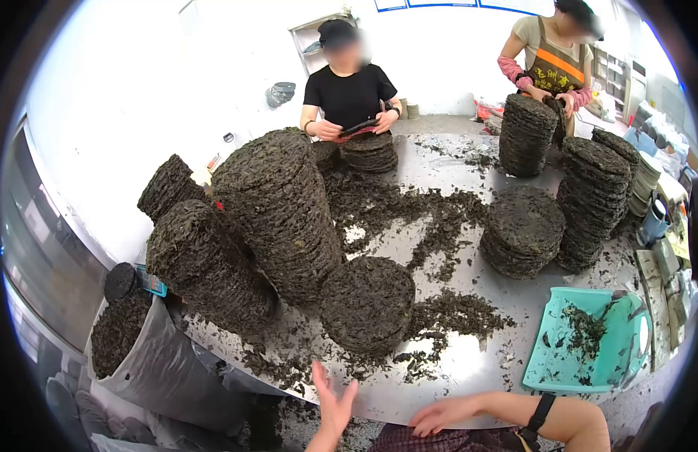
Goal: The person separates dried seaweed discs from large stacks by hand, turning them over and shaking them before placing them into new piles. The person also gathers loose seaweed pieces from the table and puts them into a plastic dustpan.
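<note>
My left hand (334, 403) is raised just off the near edge of the metal table (469, 361), fingers apart and nothing in it. Directly beyond it stands a short stack of round, dark, flaky cakes (368, 305) that look like dried seaweed. My right hand (443, 414) hangs palm down near the table edge, above a dark checked cloth (447, 439); its fingers are stretched out and it holds nothing. Loose dark flakes (458, 313) lie scattered beyond both hands.
Tall cake stacks (277, 215) rise at left; more stacks (522, 230) stand at right. A turquoise tray (541, 354) holds flakes. A lined bin (157, 361) is at lower left. Across the table, one person (353, 98) holds a dark flat thing; another (552, 60) handles a cake.
</note>
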Tool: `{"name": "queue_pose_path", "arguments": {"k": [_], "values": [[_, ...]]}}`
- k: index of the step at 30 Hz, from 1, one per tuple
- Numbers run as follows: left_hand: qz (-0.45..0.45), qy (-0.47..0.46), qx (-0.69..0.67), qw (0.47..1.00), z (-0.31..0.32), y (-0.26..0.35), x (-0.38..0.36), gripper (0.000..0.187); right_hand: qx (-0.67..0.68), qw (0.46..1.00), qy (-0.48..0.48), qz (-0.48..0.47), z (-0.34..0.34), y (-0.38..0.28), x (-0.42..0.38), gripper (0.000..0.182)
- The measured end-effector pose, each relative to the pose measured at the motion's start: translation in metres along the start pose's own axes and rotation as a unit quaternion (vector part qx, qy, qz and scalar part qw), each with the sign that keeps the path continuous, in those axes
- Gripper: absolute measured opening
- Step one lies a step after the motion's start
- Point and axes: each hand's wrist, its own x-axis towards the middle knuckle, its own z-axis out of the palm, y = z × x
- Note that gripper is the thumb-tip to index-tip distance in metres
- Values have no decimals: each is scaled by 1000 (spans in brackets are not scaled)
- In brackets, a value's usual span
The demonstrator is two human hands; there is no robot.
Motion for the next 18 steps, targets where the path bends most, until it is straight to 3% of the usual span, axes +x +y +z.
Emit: {"name": "queue_pose_path", "arguments": {"k": [2, 3, 5, 6, 8, 9, 11, 12, 13, 18], "values": [[-121, -4, -216, 969, 1, 15, 24, 106, 137, 986, 81, 58, -6, 8, 3, 45], [-171, -1, -244, 955, 0, 20, 40, 108, -81, 955, 285, -26, -11, 6, 1, 38], [-180, 2, -277, 944, 3, 18, 65, 110, -237, 822, 451, -253, -1, -25, -17, 36], [-179, 4, -278, 944, 5, 23, 79, 110, -238, 822, 450, -254, 10, -43, -30, 36], [-263, 10, -325, 908, 8, 34, 103, 97, -153, 836, 408, -334, 38, -83, -59, 37], [-262, 11, -326, 908, 11, 29, 113, 97, -239, 794, 386, -404, 46, -101, -74, 34], [-350, -40, -356, 865, 15, 19, 128, 88, -351, 686, 391, -503, 73, -122, -106, 35], [-351, -10, -321, 879, 22, 27, 126, 76, -389, 618, 366, -578, 77, -122, -114, 51], [-352, -10, -319, 880, 22, 26, 127, 76, -420, 542, 338, -645, 80, -120, -119, 67], [-353, -37, -284, 891, 26, 13, 131, 70, -424, 532, 362, -637, 85, -112, -128, 68]]}}
